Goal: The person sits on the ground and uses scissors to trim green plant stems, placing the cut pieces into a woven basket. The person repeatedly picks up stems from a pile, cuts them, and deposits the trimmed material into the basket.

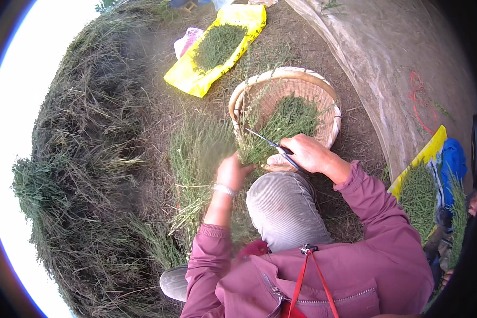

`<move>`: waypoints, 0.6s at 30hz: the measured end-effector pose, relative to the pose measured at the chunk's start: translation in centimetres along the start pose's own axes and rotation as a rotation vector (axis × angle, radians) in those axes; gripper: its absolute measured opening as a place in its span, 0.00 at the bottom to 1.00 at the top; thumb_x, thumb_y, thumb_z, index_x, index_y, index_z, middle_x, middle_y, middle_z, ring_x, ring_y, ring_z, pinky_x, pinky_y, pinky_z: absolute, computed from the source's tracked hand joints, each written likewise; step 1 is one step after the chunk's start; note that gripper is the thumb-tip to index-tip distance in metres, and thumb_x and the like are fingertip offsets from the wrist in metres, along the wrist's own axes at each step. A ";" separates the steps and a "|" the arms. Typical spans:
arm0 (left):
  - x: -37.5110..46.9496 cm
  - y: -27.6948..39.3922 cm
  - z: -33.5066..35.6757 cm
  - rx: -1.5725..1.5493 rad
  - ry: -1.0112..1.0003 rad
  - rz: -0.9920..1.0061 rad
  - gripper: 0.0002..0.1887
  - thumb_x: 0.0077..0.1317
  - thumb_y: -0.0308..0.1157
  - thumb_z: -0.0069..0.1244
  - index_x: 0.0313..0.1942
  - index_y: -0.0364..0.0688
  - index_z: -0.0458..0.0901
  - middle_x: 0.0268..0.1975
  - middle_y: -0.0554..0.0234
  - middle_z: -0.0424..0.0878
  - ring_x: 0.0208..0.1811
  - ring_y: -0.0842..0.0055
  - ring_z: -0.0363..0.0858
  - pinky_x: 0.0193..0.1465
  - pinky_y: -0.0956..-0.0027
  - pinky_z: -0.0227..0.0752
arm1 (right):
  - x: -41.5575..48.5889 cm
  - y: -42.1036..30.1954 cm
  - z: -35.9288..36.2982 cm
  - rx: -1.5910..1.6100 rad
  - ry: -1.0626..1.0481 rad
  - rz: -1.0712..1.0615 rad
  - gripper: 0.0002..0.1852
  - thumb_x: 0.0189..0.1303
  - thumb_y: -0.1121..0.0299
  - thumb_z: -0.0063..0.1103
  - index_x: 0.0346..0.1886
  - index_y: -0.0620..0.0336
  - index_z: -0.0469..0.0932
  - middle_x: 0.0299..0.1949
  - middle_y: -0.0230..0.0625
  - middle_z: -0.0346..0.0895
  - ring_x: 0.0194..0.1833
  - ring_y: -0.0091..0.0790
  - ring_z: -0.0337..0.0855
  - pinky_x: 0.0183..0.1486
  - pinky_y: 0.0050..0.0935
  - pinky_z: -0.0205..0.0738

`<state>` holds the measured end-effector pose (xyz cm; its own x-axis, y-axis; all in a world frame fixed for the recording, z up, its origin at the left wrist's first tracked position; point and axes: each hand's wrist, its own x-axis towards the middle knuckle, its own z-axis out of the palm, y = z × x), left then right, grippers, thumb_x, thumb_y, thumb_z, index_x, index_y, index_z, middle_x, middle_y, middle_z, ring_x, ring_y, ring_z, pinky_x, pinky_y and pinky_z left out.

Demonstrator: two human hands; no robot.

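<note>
My left hand (231, 171), with a pale bracelet at the wrist, grips a bunch of thin green plant stems (255, 150) just left of my raised knee. The stems reach over the near rim of a round wicker basket (334, 129). My right hand (308, 153) holds a pair of scissors (267, 140) with dark handles, blades pointing up and left across the stems. How far the blades are parted is hard to tell. Cut green sprigs (296, 113) lie inside the basket. More long stems (198, 155) lie on the ground beside my left hand.
A large heap of dry and green stalks (91, 167) fills the left side. Beyond the basket lies a yellow plastic bag (196, 85) with green sprigs on it. A dusty plastic sheet (385, 67) spreads at right. Part of another person's hand (447, 277) shows at the lower right edge.
</note>
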<state>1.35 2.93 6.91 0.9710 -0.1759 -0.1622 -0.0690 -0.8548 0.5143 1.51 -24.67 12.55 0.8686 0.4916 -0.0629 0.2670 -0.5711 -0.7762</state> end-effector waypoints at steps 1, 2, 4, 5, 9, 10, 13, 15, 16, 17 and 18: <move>0.1 -0.5 0.2 -0.015 -0.002 0.003 0.26 0.58 0.40 0.70 0.55 0.44 0.84 0.41 0.49 0.90 0.43 0.56 0.90 0.47 0.57 0.81 | -0.1 0.1 0.1 -0.032 0.027 -0.021 0.36 0.65 0.35 0.60 0.30 0.68 0.77 0.26 0.59 0.78 0.35 0.64 0.82 0.39 0.53 0.75; 0.1 -0.9 0.4 -0.030 -0.003 0.006 0.26 0.57 0.39 0.70 0.56 0.44 0.82 0.42 0.48 0.90 0.44 0.53 0.89 0.48 0.55 0.80 | -0.3 0.3 0.1 -0.064 0.055 -0.042 0.33 0.67 0.39 0.60 0.31 0.67 0.76 0.25 0.58 0.77 0.33 0.65 0.81 0.37 0.53 0.73; 0.0 -0.3 0.3 -0.043 -0.023 -0.018 0.26 0.57 0.39 0.70 0.55 0.44 0.82 0.42 0.48 0.90 0.43 0.54 0.89 0.48 0.55 0.80 | -0.8 1.1 0.1 -0.090 0.086 -0.058 0.29 0.68 0.44 0.60 0.32 0.67 0.76 0.25 0.58 0.76 0.32 0.65 0.80 0.35 0.54 0.71; 0.0 -0.1 0.2 -0.049 -0.033 -0.030 0.26 0.57 0.40 0.70 0.55 0.43 0.82 0.42 0.48 0.90 0.43 0.54 0.89 0.48 0.55 0.80 | -1.1 1.5 0.1 -0.083 0.091 -0.059 0.28 0.68 0.44 0.61 0.31 0.66 0.76 0.25 0.58 0.76 0.32 0.65 0.80 0.35 0.54 0.71; 0.2 -1.2 0.8 -0.055 -0.016 0.010 0.26 0.58 0.41 0.71 0.54 0.42 0.82 0.42 0.48 0.90 0.42 0.56 0.89 0.48 0.56 0.81 | -1.1 1.0 -0.1 -0.010 0.016 -0.067 0.30 0.69 0.42 0.60 0.31 0.66 0.75 0.25 0.58 0.76 0.32 0.65 0.81 0.35 0.54 0.70; 0.3 -1.5 1.1 -0.060 -0.013 0.023 0.27 0.57 0.41 0.71 0.54 0.41 0.82 0.42 0.48 0.90 0.42 0.56 0.89 0.48 0.56 0.81 | -1.0 1.1 0.1 0.009 0.009 -0.080 0.30 0.69 0.41 0.59 0.30 0.66 0.75 0.24 0.57 0.75 0.31 0.64 0.80 0.34 0.53 0.70; 0.3 -1.4 1.3 -0.036 -0.023 0.010 0.27 0.57 0.41 0.71 0.54 0.42 0.82 0.42 0.48 0.90 0.42 0.55 0.89 0.48 0.55 0.81 | -0.5 1.3 0.6 0.080 -0.022 -0.080 0.34 0.68 0.37 0.58 0.29 0.67 0.76 0.24 0.58 0.74 0.30 0.64 0.78 0.35 0.51 0.70; 0.2 -0.9 1.1 -0.027 -0.028 -0.002 0.27 0.57 0.41 0.71 0.55 0.42 0.82 0.41 0.48 0.90 0.42 0.55 0.89 0.48 0.55 0.81 | -0.1 1.1 0.3 0.143 -0.053 -0.026 0.39 0.65 0.32 0.58 0.29 0.69 0.80 0.25 0.60 0.75 0.33 0.64 0.79 0.38 0.50 0.73; 0.1 -0.5 1.0 -0.032 -0.026 -0.001 0.27 0.57 0.41 0.71 0.55 0.43 0.82 0.41 0.48 0.90 0.42 0.55 0.89 0.48 0.55 0.80 | 0.1 1.2 0.3 0.134 -0.048 -0.020 0.39 0.65 0.32 0.58 0.29 0.69 0.80 0.25 0.60 0.75 0.32 0.64 0.79 0.38 0.50 0.72; 0.0 -0.2 0.9 -0.037 -0.023 -0.001 0.28 0.57 0.40 0.71 0.55 0.43 0.82 0.41 0.48 0.90 0.42 0.54 0.89 0.48 0.55 0.80 | 0.3 1.3 0.4 0.126 -0.044 -0.013 0.39 0.65 0.32 0.59 0.29 0.70 0.80 0.25 0.60 0.74 0.31 0.64 0.78 0.37 0.50 0.72; 0.1 -0.2 0.9 -0.031 -0.023 -0.015 0.27 0.57 0.41 0.71 0.55 0.43 0.83 0.42 0.49 0.90 0.43 0.57 0.90 0.49 0.57 0.81 | 0.5 1.4 0.5 0.115 -0.037 -0.008 0.39 0.65 0.33 0.59 0.28 0.70 0.80 0.24 0.60 0.74 0.30 0.64 0.77 0.36 0.49 0.72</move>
<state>1.26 2.67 6.07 0.9662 -0.1748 -0.1895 -0.0469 -0.8419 0.5375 2.09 -24.89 11.10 0.8500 0.5211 -0.0777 0.2225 -0.4886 -0.8436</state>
